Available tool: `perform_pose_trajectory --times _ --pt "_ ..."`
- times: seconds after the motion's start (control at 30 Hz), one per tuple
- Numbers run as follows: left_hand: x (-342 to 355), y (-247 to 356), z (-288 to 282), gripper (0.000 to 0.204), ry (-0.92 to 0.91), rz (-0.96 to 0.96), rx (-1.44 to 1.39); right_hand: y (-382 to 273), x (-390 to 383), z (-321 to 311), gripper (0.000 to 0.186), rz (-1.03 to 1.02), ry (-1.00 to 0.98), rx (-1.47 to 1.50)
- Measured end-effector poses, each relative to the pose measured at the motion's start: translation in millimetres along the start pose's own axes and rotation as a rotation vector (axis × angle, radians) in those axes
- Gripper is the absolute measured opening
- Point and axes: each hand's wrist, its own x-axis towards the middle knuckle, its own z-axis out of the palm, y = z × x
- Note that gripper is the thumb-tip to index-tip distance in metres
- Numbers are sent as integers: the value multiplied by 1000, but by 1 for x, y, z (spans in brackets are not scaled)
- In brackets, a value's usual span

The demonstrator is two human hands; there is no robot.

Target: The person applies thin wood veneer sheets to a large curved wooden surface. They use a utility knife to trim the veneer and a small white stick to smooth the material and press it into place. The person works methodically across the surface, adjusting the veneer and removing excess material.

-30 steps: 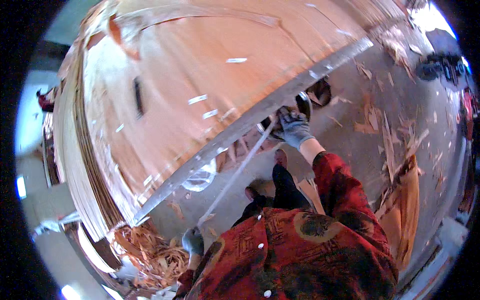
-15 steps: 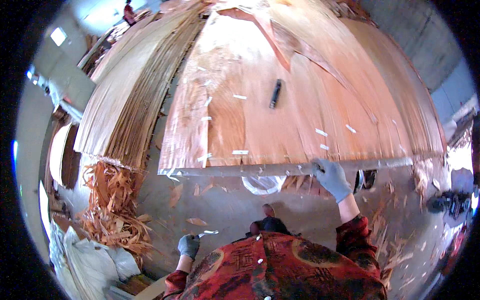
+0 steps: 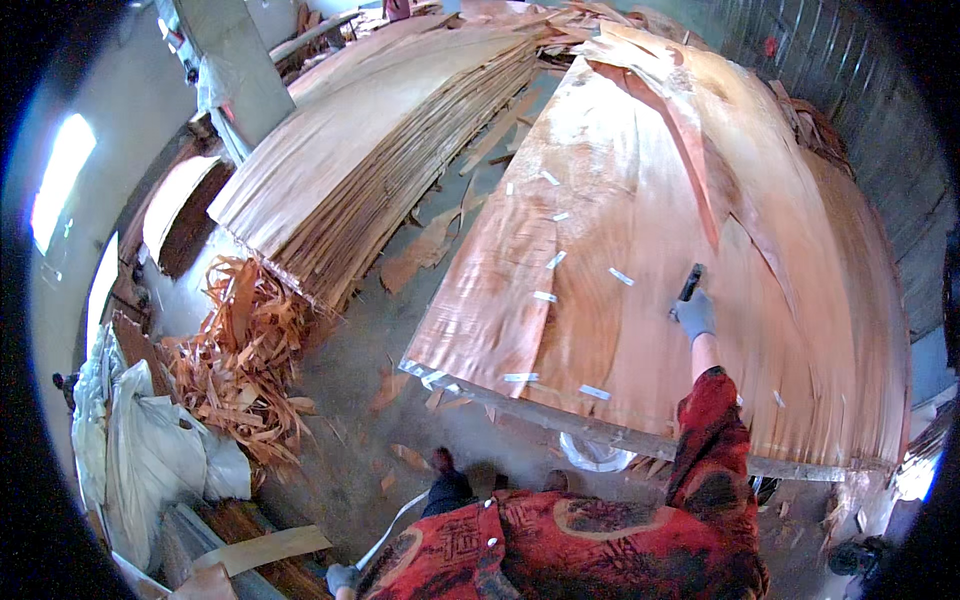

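My right hand (image 3: pixel 697 318), in a grey glove, reaches onto a broad stack of reddish veneer sheets (image 3: pixel 610 330), its fingers closed round a slim black tool (image 3: pixel 691 281). Short white tape pieces (image 3: pixel 621 276) are scattered over the top sheet, which has long torn flaps (image 3: pixel 700 180) toward the back. My left hand (image 3: pixel 342 578), also gloved, is low at the bottom edge, closed on a long white strip (image 3: pixel 397 521) and partly cut off by the picture's border.
Across a gap left of the stack lies another veneer pile (image 3: pixel 375 120). Shavings (image 3: pixel 255 350) and crumpled plastic sheeting (image 3: pixel 140 450) lie at the left. A pillar (image 3: pixel 230 70) stands behind. A white roll (image 3: pixel 595 455) sits under the near edge. Part of a person (image 3: pixel 397 8) shows far back.
My view has swung left, showing more of the second pile. My right hand has moved from the near edge onto the sheets and taken hold of the black tool that lay there.
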Motion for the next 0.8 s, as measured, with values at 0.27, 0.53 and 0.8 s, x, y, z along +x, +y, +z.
perform_pose_trajectory --times 0.27,0.53,0.8 --pt "180 29 27 34 -141 18 -247 48 30 28 12 203 143 183" --pt "395 189 -197 33 231 486 -418 -82 -113 87 38 418 487 1022" --pt "450 437 -355 25 283 963 -453 -158 -135 141 29 430 689 1213"
